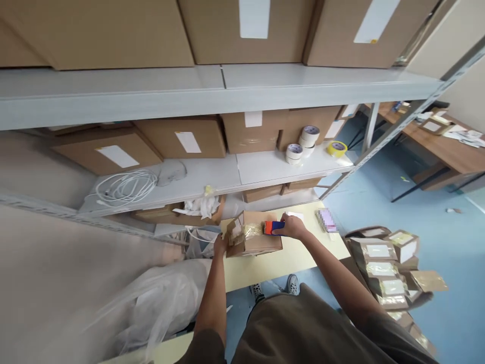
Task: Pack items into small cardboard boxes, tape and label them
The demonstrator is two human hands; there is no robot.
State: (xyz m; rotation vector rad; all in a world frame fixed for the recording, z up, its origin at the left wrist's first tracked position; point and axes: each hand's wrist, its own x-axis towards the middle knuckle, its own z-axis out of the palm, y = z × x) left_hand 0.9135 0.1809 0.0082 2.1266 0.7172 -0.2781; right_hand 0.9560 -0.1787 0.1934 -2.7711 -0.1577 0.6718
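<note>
A small cardboard box (261,243) rests on the pale yellow tabletop (250,275) in front of me. Clear tape (253,231) runs across its top and down over its left side. My left hand (220,244) holds the box at its left end, the fingers partly hidden behind it. In my right hand (291,226) is an orange and blue tape dispenser (271,227), pressed to the top of the box at the end of the tape strip. A white paper (294,216) lies just behind my right hand.
A metal shelf (265,171) with cardboard boxes, white tape rolls (294,153), a yellow tape roll (337,148) and a coiled white cable (127,187) stands ahead. A phone (326,220) lies right on the table. Several taped boxes (381,268) are piled at right; plastic wrapping (166,298) at left.
</note>
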